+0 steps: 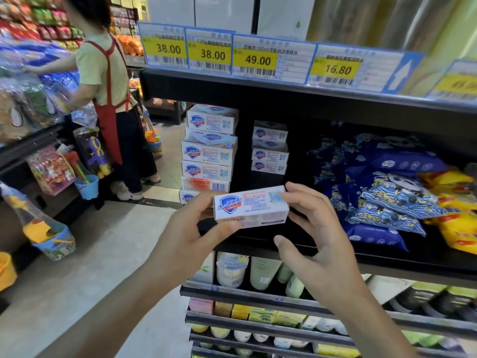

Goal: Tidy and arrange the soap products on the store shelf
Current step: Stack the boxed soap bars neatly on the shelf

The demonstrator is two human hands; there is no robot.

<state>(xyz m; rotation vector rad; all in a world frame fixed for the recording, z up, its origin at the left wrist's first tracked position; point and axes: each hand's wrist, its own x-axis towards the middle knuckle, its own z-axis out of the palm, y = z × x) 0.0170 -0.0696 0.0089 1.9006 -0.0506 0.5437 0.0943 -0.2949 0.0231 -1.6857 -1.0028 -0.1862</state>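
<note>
Single head-worn wide-angle view, facing forward and down from close range. Both hands sit low in centre frame: left hand (191, 236), right hand (317, 244). The shelf (296, 96) lies directly beyond them; an aisle floor (103, 254) opens to their left.

Shop: price tags (169, 49) on stocked shelves (284, 86), aproned worker (103, 73).

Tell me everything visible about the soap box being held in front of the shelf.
The soap box is a white cardboard carton with a blue and red shield logo reading Safeguard, red and blue print and a code patch. It is closed, held level with its long side across, printed face towards the camera. The left hand holds its left end, the right hand its right end, in front of the dark shelf.
</note>
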